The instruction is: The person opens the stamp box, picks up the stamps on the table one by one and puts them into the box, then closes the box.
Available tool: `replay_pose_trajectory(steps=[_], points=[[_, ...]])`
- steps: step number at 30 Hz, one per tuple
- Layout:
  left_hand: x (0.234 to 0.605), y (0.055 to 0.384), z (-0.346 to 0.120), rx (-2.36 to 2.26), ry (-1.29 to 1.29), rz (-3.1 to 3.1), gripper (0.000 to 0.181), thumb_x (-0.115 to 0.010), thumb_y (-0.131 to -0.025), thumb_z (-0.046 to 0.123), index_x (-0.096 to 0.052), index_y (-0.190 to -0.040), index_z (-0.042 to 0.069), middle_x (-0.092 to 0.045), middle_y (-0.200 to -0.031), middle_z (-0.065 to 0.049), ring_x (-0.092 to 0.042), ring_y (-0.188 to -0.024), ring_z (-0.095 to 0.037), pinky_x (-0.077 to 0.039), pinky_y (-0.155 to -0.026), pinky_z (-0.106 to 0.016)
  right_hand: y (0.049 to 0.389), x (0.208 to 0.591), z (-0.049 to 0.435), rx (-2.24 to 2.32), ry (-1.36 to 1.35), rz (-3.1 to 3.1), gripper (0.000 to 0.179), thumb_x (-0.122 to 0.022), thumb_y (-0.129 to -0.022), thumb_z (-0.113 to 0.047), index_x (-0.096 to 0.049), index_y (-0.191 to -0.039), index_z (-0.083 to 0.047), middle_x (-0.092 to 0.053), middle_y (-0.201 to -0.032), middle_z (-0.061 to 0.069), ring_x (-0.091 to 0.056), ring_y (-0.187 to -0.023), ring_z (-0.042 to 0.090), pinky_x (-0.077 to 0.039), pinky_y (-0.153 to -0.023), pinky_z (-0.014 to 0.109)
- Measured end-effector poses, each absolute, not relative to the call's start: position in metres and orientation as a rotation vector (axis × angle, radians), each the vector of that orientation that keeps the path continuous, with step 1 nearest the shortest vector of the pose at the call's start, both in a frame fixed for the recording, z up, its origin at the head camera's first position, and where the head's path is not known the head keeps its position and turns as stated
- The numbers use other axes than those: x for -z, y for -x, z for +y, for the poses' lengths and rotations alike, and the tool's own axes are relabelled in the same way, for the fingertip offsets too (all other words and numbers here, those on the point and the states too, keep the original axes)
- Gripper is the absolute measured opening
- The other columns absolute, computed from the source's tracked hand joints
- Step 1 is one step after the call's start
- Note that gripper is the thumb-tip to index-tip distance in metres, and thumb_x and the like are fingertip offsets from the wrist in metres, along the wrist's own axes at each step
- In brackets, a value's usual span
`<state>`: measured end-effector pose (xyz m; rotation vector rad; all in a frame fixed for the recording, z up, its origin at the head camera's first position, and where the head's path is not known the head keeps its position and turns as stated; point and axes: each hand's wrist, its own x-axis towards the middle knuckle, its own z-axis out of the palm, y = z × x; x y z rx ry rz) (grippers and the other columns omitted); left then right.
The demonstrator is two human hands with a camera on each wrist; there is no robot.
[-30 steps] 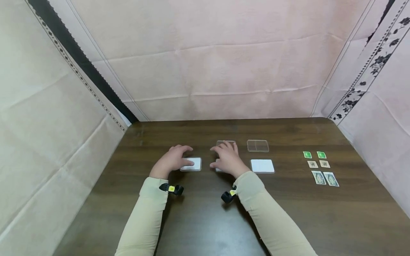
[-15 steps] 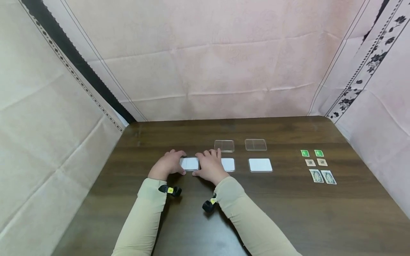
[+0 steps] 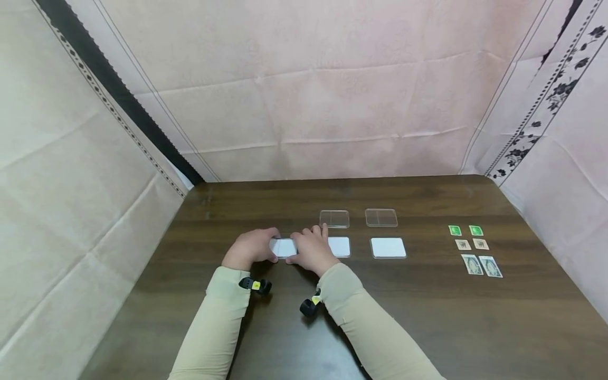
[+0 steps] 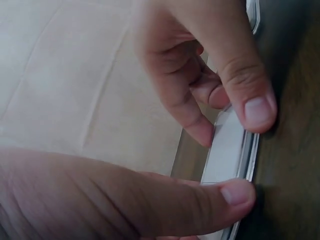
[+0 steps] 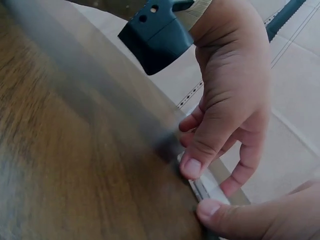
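On the brown table, my left hand [image 3: 249, 249] and right hand [image 3: 313, 249] grip a small flat box [image 3: 284, 247] with a white face and clear rim from its two ends. In the left wrist view, both thumbs press the near edge of the white box [image 4: 226, 145], which shows thin clear layers. Fingers reach over to its far side. The right wrist view has the left hand [image 5: 230, 115] pinching the box [image 5: 212, 187], with the right thumb [image 5: 212, 207] close beside. Just right of my right hand lies a second white box [image 3: 339, 246], partly covered.
A third white box [image 3: 388, 247] lies farther right. Behind are two clear plastic lids [image 3: 334, 218] with dividing lines. At the right sit pairs of green squares [image 3: 455, 230], small beige pictures [image 3: 463, 244] and larger pale picture cards [image 3: 472, 264]. Pale cloth [image 3: 304, 105] hangs around the table.
My right hand has moved left from the middle box to the leftmost one and now grips its right end. The left hand has closed in on the left end.
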<state>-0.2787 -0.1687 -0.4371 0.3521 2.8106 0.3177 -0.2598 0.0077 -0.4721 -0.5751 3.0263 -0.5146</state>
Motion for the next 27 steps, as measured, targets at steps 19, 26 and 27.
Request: replay_pose_trajectory(steps=[19,26,27], points=[[0.4302,0.2726,-0.1610,-0.305,-0.393,2.756,0.051,-0.083,-0.084,0.020,-0.061,-0.129,0.012,-0.068,-0.113,-0.012,-0.061,-0.090,-0.028,-0.052,-0.087,-0.052,0.2620,0.4689,0.0074,0.559,0.510,2.994,0.058,-0.087,-0.077,-0.044,-0.069,-0.121,-0.011,-0.072,-0.107,0.009,-0.050,-0.101,0.033,-0.022,-0.112,0.060],[0.4315,0.2734,-0.1592,-0.328,-0.371,2.794,0.052,-0.088,-0.077,0.022,-0.063,-0.122,0.013,-0.070,-0.107,-0.009,-0.061,-0.086,-0.026,-0.053,-0.082,-0.048,0.2625,0.4683,0.0076,0.516,0.546,3.000,0.055,-0.085,-0.079,-0.045,-0.069,-0.120,-0.011,-0.072,-0.109,0.008,-0.049,-0.105,0.033,-0.021,-0.111,0.060],[0.4319,0.2734,-0.1585,-0.322,-0.369,2.807,0.053,-0.089,-0.076,0.022,-0.063,-0.121,0.013,-0.070,-0.107,-0.009,-0.061,-0.086,-0.026,-0.053,-0.082,-0.047,0.2624,0.4684,0.0076,0.503,0.550,3.006,0.056,-0.085,-0.079,-0.046,-0.069,-0.121,-0.012,-0.072,-0.110,0.008,-0.049,-0.106,0.033,-0.021,-0.112,0.060]])
